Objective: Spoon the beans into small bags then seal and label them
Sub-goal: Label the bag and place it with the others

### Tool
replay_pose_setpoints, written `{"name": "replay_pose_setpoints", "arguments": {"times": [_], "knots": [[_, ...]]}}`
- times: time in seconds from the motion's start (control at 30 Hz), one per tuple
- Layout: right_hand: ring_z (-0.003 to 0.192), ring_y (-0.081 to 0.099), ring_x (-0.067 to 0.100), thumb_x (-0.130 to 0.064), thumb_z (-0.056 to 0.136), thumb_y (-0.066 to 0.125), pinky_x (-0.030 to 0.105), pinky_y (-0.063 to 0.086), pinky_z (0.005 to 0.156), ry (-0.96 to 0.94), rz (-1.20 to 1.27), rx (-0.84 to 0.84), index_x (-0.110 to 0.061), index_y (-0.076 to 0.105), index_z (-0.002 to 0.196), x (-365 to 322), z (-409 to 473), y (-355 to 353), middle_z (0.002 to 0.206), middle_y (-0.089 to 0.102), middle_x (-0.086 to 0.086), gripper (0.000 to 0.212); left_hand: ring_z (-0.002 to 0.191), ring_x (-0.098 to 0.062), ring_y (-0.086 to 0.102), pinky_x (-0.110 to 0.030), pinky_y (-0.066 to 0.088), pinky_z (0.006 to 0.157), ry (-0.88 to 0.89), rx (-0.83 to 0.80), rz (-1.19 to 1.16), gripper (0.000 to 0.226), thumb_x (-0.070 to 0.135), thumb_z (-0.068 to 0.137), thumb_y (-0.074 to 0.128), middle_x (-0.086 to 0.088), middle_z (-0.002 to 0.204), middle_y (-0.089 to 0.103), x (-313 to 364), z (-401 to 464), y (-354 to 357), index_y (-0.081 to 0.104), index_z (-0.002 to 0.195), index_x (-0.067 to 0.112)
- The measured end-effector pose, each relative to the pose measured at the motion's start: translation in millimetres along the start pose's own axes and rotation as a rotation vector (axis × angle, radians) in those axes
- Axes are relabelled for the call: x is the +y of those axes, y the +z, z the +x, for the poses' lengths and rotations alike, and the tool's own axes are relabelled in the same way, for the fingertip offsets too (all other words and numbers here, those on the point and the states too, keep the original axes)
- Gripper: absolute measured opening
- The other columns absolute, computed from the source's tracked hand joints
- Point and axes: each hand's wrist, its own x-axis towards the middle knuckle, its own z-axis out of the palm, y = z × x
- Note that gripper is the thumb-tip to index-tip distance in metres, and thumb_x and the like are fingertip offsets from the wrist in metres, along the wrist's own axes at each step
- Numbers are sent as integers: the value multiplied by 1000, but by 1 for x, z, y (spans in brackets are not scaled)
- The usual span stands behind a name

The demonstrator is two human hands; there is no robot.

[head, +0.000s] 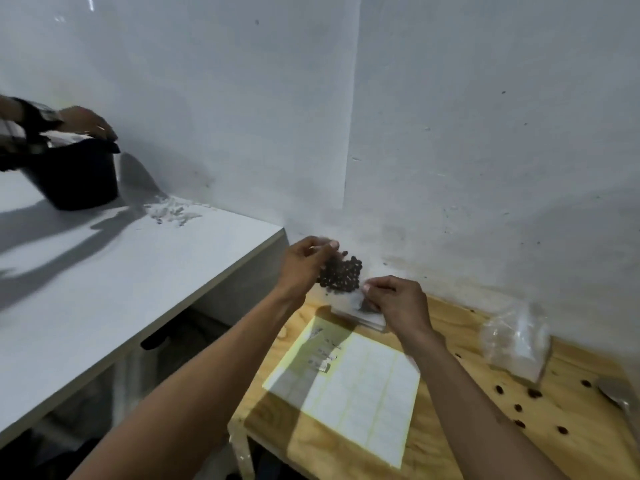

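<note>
A small clear bag of dark beans (341,276) hangs in the air near the wall, above the back of the wooden table (467,427). My left hand (304,263) pinches its upper left side. My right hand (398,299) pinches its lower right edge, where the plastic looks blurred. Under the hands lies a white sheet of labels (349,386), a few of them with writing. A stack of empty clear bags (516,341) rests at the right. A metal spoon (620,396) lies at the right edge.
Several loose beans (535,393) are scattered over the right side of the wooden table. To the left stands a higher grey-white table (104,278) with a dark bucket (79,174), and another person's hand (86,121) rests on its rim. A white wall is close behind.
</note>
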Motion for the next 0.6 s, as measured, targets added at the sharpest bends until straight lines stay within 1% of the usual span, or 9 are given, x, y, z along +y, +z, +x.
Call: {"name": "replay_pose_setpoints", "arguments": {"times": [0.07,0.1,0.17,0.23,0.27,0.37,0.43,0.53,0.6], "knots": [[92,72,19,-20,84,80,38,58,89,-45,-149,-53,-12,81,99,2,-5,11,98,79,0,17,84,-18,74,-38,59,75,-8,85,-47,20,26,92,74,-9,90,78,4,0,-11,72,100,8],[95,71,19,-19,86,78,38,57,90,-66,-235,-99,-13,81,101,5,-8,17,102,78,1,17,84,-18,74,-40,59,77,-8,120,-68,24,25,92,74,-8,88,78,5,-1,-17,72,103,5],[92,71,21,-18,91,72,41,58,87,-100,-361,-212,-12,80,103,13,-16,32,103,78,4,16,77,-10,74,-30,57,69,4,171,-93,26,21,93,73,-2,80,77,7,-4,-25,70,105,-1],[86,70,17,-24,93,67,37,58,77,-147,-513,-279,-17,79,106,21,-23,46,100,77,4,19,71,-4,73,-23,53,63,-6,207,-99,24,18,93,72,0,75,76,8,-7,-30,69,104,-3],[87,70,19,-28,93,65,37,58,75,-181,-595,-288,-18,78,107,25,-25,53,101,76,4,21,71,-4,73,-22,52,64,-16,219,-103,23,18,93,72,-1,76,76,6,-7,-32,70,103,-3],[102,64,29,-35,93,59,40,55,80,-242,-762,-277,-18,74,110,31,-29,69,109,64,7,28,71,-3,73,-25,52,66,-28,245,-84,19,21,93,73,-4,81,77,4,-8,-39,72,99,2],[103,62,32,-33,94,60,37,53,78,-258,-817,-261,-16,74,106,29,-30,74,108,61,9,25,70,0,72,-21,52,63,-24,248,-73,21,21,93,72,-3,82,76,4,-9,-41,72,101,2],[93,68,27,-29,92,64,31,47,66,-227,-787,-205,-17,79,94,26,-31,76,97,69,7,20,71,1,72,-20,52,63,-13,251,-64,24,21,94,72,-2,81,76,6,-11,-45,71,103,-1],[85,70,25,-26,93,63,30,47,63,-209,-757,-197,-16,80,90,26,-32,77,90,73,5,20,72,0,73,-22,52,66,-15,257,-62,25,21,94,72,-1,80,76,5,-12,-46,71,104,-2]]}}
